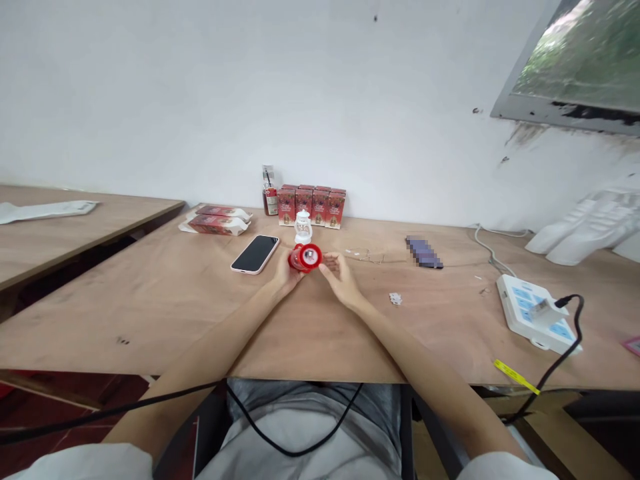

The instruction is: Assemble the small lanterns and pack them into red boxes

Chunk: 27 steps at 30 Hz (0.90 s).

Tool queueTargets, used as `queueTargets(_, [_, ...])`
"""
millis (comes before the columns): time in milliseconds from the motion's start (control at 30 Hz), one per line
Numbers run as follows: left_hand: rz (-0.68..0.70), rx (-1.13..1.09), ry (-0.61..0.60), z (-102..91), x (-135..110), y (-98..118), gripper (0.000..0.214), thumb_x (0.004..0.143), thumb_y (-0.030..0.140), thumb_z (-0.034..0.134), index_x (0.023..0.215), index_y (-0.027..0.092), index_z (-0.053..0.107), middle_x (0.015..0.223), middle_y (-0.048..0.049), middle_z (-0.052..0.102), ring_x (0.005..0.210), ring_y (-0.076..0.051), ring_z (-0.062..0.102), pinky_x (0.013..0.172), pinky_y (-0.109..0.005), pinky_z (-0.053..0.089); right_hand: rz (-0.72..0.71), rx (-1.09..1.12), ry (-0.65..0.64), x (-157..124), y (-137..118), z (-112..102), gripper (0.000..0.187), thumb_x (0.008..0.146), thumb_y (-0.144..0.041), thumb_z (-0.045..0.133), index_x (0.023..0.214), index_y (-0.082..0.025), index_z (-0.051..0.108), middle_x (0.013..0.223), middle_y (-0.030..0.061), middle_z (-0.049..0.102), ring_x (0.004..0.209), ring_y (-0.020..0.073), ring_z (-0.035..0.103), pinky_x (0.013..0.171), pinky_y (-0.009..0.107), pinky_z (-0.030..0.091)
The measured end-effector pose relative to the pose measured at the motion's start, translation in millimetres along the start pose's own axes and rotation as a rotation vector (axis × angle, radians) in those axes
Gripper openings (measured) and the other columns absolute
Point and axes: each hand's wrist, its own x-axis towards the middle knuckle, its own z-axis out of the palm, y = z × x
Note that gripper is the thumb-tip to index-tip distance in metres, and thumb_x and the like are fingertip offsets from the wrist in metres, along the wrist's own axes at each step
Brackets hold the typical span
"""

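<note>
A small red lantern [306,257] is tilted so that its round base, with a pale, silvery centre, faces me. My left hand [286,275] is wrapped round its left side. From the right, the thumb and fingertips of my right hand [342,279] meet the base's red rim. Just behind the red lantern, a white lantern [303,228] of similar shape stands upright on the wooden table [320,333]. A phone [255,255] with a pale pink edge lies left of my left hand.
Several red boxes [311,207] and a bottle [270,197] stand by the wall. Red-and-white packs [219,223] lie at the left. Rightwards are thin wires [367,256], a blurred-out phone [423,252], small white pieces [395,299] and a power strip [535,313]. A black cable crosses my lap.
</note>
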Motion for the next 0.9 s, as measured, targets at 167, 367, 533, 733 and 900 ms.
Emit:
queueTargets(167, [-0.052,-0.056,-0.005,-2.1,1.5,5.1,0.015,0.086,0.03,0.047,0.082,0.017,0.053,0.061,0.0005,0.057,0.048,-0.012,0.055,0.042,-0.02,0.043,-0.371,-0.712,-0.356,-34.4,-4.2,-40.7,0.036,0.091,-0.029,0.043,0.126,-0.02,0.05,0.138,0.0109,0.051,0.133,0.0236,0.041,0.115,0.046,0.023])
queueTargets(367, [-0.088,-0.026,-0.014,-2.5,3.7,2.8,0.016,0.087,0.03,0.045,0.084,0.017,0.054,0.061,0.0002,0.057,0.049,-0.013,0.056,0.041,-0.02,0.043,0.004,-0.999,0.017,-83.6,31.2,-118.3,0.051,0.09,-0.031,0.035,0.139,-0.014,0.038,0.146,0.0172,0.04,0.139,0.0315,0.031,0.111,0.058,0.025])
queueTargets(533, [-0.076,-0.012,-0.028,-1.1,3.5,2.7,0.016,0.087,0.027,0.043,0.086,0.017,0.055,0.064,-0.0015,0.058,0.054,-0.014,0.058,0.043,-0.021,0.043,0.154,-0.827,-0.064,-97.8,64.9,-148.7,0.048,0.092,-0.034,0.028,0.131,-0.015,0.05,0.134,0.0157,0.055,0.126,0.0282,0.05,0.105,0.052,0.041])
queueTargets(733, [-0.076,0.001,-0.027,1.2,1.4,3.0,0.018,0.089,0.026,0.039,0.083,0.016,0.054,0.065,-0.0024,0.059,0.053,-0.015,0.059,0.041,-0.022,0.043,0.105,-0.782,-0.203,-64.9,72.0,-118.7,0.046,0.093,-0.024,0.025,0.125,-0.015,0.057,0.137,0.0136,0.053,0.131,0.0243,0.047,0.112,0.049,0.034])
queueTargets(900, [-0.071,-0.002,-0.048,-0.1,1.1,3.1,0.016,0.088,0.025,0.041,0.085,0.016,0.055,0.068,-0.0027,0.06,0.056,-0.016,0.06,0.042,-0.022,0.043,0.105,-0.755,-0.227,-21.4,69.3,-81.1,0.048,0.086,-0.006,0.031,0.126,-0.016,0.057,0.138,0.0103,0.052,0.131,0.0219,0.047,0.111,0.044,0.035])
